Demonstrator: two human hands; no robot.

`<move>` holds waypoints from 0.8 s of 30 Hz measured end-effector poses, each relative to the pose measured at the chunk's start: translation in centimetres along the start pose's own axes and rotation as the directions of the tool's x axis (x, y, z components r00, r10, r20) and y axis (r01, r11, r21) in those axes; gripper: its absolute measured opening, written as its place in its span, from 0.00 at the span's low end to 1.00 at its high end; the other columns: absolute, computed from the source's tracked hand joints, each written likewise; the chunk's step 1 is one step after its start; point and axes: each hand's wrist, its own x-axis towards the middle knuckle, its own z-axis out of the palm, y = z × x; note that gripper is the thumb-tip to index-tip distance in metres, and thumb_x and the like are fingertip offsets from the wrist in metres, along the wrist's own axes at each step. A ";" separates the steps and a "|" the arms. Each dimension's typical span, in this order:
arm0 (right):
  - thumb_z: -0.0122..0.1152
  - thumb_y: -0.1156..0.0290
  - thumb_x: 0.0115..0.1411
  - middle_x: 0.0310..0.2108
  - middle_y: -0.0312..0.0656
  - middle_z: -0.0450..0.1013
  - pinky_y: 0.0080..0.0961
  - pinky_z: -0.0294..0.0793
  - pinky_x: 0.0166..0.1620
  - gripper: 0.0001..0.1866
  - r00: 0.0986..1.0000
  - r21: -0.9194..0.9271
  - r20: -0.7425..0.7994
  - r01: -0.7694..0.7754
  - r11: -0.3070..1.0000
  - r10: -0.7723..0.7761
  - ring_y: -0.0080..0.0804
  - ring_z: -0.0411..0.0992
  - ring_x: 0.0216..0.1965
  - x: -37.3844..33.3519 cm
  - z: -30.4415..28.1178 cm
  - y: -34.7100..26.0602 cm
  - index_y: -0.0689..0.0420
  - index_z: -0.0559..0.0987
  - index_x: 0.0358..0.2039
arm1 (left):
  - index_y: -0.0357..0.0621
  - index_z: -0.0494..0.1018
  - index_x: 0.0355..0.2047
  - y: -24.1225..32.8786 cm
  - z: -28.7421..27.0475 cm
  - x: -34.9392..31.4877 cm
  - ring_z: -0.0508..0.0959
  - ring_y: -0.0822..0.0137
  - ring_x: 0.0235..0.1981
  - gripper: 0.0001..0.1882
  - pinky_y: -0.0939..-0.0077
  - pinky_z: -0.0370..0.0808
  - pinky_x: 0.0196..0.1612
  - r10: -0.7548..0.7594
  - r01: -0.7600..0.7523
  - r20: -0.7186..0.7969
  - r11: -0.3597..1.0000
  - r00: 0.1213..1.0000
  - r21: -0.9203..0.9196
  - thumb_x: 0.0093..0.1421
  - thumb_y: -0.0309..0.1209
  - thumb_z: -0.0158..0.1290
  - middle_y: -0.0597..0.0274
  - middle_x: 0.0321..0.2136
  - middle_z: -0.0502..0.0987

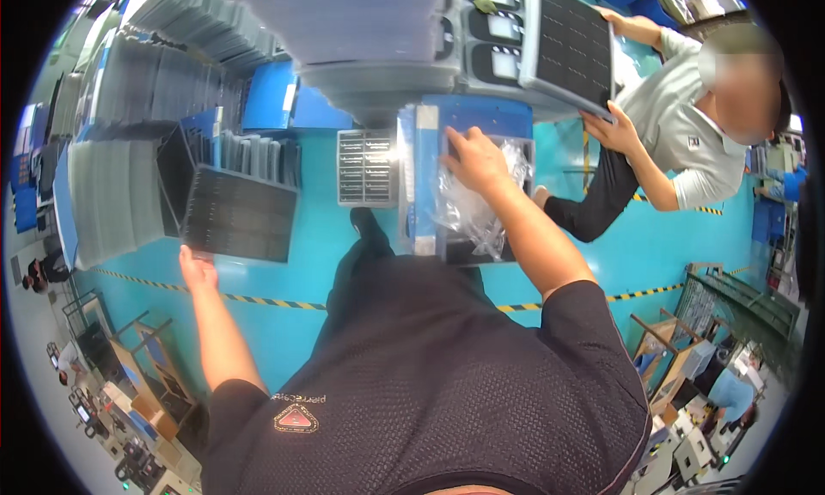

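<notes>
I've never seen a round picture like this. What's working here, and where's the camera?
No machine here: these are a person's two bare hands. A fisheye camera on their head looks down, so edges bend and their dark shirt fills the bottom. The left hand is at the lower corner of a dark tray. The right hand is over clear plastic, beside a blue panel. Grey stacks stand at left; the floor is turquoise. At upper right, a co-worker holds another dark tray.
</notes>
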 end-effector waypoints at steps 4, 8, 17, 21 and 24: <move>0.66 0.61 0.57 0.39 0.48 0.72 0.41 0.76 0.41 0.23 0.989 0.028 -0.098 0.110 0.994 -0.107 0.46 0.75 0.40 -0.3 1.7 0.0 0.50 0.78 0.53 | 0.46 0.75 0.34 -2.9 -0.2 -1.2 0.77 0.70 0.30 0.13 0.74 0.72 0.31 0.118 -0.117 -0.001 0.991 0.993 0.064 0.71 0.39 0.48 0.65 0.31 0.80; 0.66 0.63 0.57 0.36 0.47 0.72 0.39 0.76 0.38 0.22 0.978 -0.035 -0.171 0.118 0.992 -0.123 0.45 0.75 0.37 0.1 2.1 -1.4 0.50 0.79 0.53 | 0.47 0.74 0.35 -3.0 -0.7 0.5 0.78 0.70 0.29 0.11 0.74 0.74 0.36 0.166 -0.153 -0.075 0.977 0.983 0.150 0.68 0.40 0.53 0.64 0.28 0.80; 0.67 0.67 0.55 0.32 0.45 0.72 0.39 0.75 0.36 0.20 0.956 -0.120 -0.226 0.163 0.979 -0.187 0.45 0.74 0.34 -0.2 2.9 -0.5 0.50 0.80 0.50 | 0.32 0.66 0.60 13.0 -2.3 20.1 0.67 0.50 0.62 0.36 0.59 0.63 0.64 0.566 -0.318 0.076 0.342 0.821 0.884 0.65 0.52 0.53 0.43 0.59 0.69; 0.66 0.70 0.54 0.29 0.46 0.71 0.44 0.72 0.31 0.20 0.941 -0.137 -0.212 0.238 0.962 -0.263 0.49 0.72 0.30 0.3 3.0 0.7 0.47 0.80 0.49 | 0.35 0.44 0.71 11.3 -4.2 20.9 0.62 0.50 0.66 0.52 0.55 0.62 0.66 0.293 -0.203 0.070 0.455 0.954 0.867 0.61 0.54 0.57 0.39 0.68 0.54; 0.65 0.64 0.55 0.25 0.43 0.68 0.42 0.71 0.28 0.16 0.930 -0.116 -0.249 0.250 0.961 -0.272 0.45 0.71 0.27 1.1 4.3 1.1 0.44 0.80 0.46 | 0.37 0.43 0.72 3.9 -5.5 15.6 0.50 0.51 0.72 0.47 0.59 0.48 0.72 0.166 -0.312 0.267 0.384 0.949 0.869 0.65 0.48 0.54 0.42 0.71 0.48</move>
